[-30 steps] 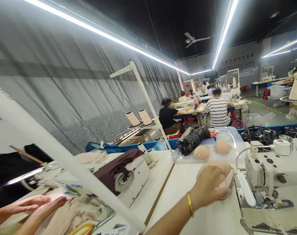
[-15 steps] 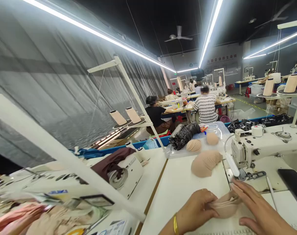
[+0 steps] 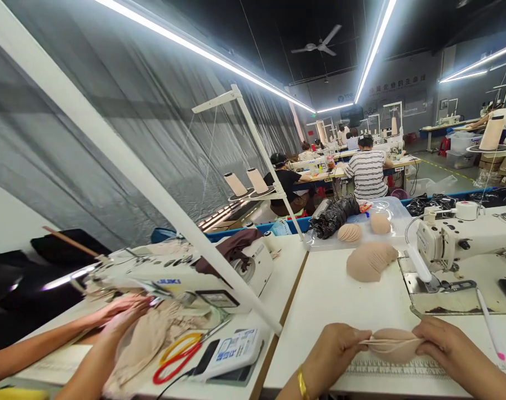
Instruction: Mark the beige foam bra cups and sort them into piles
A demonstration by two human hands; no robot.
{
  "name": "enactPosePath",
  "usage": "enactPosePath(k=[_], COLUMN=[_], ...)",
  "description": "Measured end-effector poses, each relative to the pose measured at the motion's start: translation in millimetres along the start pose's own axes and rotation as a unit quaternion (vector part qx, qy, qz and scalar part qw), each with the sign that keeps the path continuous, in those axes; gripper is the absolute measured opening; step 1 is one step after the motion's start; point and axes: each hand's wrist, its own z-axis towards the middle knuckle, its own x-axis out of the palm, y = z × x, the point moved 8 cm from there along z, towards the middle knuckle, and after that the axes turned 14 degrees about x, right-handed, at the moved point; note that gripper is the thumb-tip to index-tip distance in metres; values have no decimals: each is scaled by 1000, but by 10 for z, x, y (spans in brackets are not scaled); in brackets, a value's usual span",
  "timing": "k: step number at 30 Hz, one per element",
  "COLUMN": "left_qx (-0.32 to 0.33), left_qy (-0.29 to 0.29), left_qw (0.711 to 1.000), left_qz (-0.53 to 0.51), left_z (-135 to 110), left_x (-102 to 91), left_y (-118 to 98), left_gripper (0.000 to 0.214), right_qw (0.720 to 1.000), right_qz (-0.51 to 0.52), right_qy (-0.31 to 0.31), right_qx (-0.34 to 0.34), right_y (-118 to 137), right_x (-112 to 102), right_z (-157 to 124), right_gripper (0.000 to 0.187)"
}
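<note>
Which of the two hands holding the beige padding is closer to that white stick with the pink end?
Right. The right hand is beside the white stick, on its left; the left hand is farther left, across the beige padding.

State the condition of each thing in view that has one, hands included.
Beige piece: curved, held at both ends
Left hand: pinching one end
Right hand: pinching the other
Beige stack: fanned out
White pen: lying down
Maroon cloth: draped
Ceiling light: lit
Ceiling fan: spinning or still, cannot tell

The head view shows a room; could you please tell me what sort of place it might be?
It looks like a garment sewing workshop: several sewing machines, cones of thread and beige cup-shaped pieces are visible.
</note>
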Motion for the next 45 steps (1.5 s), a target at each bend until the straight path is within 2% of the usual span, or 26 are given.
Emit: enactPosePath(k=[3, 5, 8, 11, 14, 16, 20, 23, 27, 29, 34, 38, 41, 45], left_qx=[-71, -122, -179, -198, -154, -100, -15, -11, -43, -53, -90, -135, -167, -197], left_qy=[-40, -62, -94, -120, -161, -153, -58, -47, -91, -110, -160, -159, -141, -145], left_qw=[994, 983, 970, 970, 974, 981, 998, 999, 995, 992, 981, 973, 971, 969], left_qz=[-78, -122, -137, -77, 28, 59, 31, 14, -3, -18, -55, -99, -93, 17], left_z=[-113, -205, -339, -404, -325, -169, 259, 495, 570, 536, 413, 268, 41, -294], left_x=[-161, -249, -385, -544, -672, -591, -115, 104, 97, 55, -52, -211, -462, -904], left_y=[248, 425, 606, 616, 408, 211, -51, -50, 49, 75, 143, 266, 382, 478], left_gripper=[50, 61, 61, 53, 49, 50, 54, 49, 22, 16, 15, 27, 36, 40], right_qw=[997, 992, 982, 974, 973, 976, 980, 982, 979, 975, 966, 967, 973, 981], right_qz=[47, 85, 137, 161, 163, 161, 145, 140, 159, 177, 214, 202, 151, 24], right_qy=[20, 32, 46, 55, 60, 66, 69, 57, 28, 23, 28, 21, -4, -96], right_qx=[54, 89, 123, 149, 148, 132, 114, 113, 126, 134, 140, 153, 172, 164], right_y=[-138, -244, -365, -442, -422, -359, -261, -262, -350, -399, -485, -589, -684, -614], right_x=[-25, -33, -31, -37, -63, -71, -38, -10, -1, 17, 101, 133, 34, -328], right_z=[82, 129, 159, 151, 132, 121, 101, 102, 123, 135, 201, 231, 180, 123], right_gripper=[10, 16, 31, 42, 41, 36, 27, 23, 27, 33, 56, 61, 54, 48])
